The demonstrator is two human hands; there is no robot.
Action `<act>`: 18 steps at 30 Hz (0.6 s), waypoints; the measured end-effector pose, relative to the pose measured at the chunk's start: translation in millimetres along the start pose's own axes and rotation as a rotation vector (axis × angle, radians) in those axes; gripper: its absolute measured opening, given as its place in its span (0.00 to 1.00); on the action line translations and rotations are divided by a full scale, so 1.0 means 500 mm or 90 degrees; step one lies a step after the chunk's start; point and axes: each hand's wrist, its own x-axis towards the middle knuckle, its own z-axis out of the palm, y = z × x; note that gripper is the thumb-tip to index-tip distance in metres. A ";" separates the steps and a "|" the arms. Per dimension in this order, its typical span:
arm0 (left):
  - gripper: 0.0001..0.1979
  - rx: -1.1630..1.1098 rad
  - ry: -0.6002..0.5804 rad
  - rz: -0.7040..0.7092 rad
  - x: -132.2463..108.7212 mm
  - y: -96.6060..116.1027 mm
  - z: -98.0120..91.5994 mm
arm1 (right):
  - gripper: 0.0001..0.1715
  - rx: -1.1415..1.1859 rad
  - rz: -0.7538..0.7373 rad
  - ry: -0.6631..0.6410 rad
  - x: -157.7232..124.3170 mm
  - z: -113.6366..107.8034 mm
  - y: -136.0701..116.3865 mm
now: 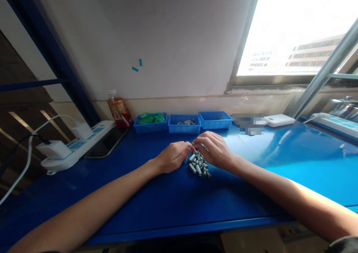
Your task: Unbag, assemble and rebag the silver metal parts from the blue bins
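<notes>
My left hand is closed, its thumb and fingertips pinched together just above the left side of a pile of metal parts. From the other side, my right hand curls over the pile, its fingers bent and their tips meeting those of my left hand. A small shiny metal piece shows where the fingertips meet; most of it is hidden. The pile holds silvery hexagonal pieces and smaller, screw-like ones, lying loose on the blue table. My right fingers cover its back edge.
Behind my hands stand three blue bins: one with green plastic, one with metal parts, one nearly bare inside. At left are a bottle, a phone and a power strip; at right, a white device.
</notes>
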 end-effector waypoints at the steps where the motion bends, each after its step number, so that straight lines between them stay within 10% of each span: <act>1: 0.17 0.025 0.013 0.003 0.001 -0.001 0.003 | 0.05 -0.011 0.003 0.030 0.005 -0.013 0.007; 5: 0.17 0.121 0.027 -0.022 0.008 -0.011 0.015 | 0.07 -0.160 0.130 0.139 0.022 -0.069 0.070; 10: 0.14 0.125 -0.033 0.002 0.011 -0.023 0.014 | 0.08 -0.288 0.292 0.055 0.006 -0.079 0.141; 18: 0.05 0.135 -0.005 -0.045 0.014 -0.024 0.019 | 0.12 -0.103 0.207 -0.066 -0.012 0.004 0.032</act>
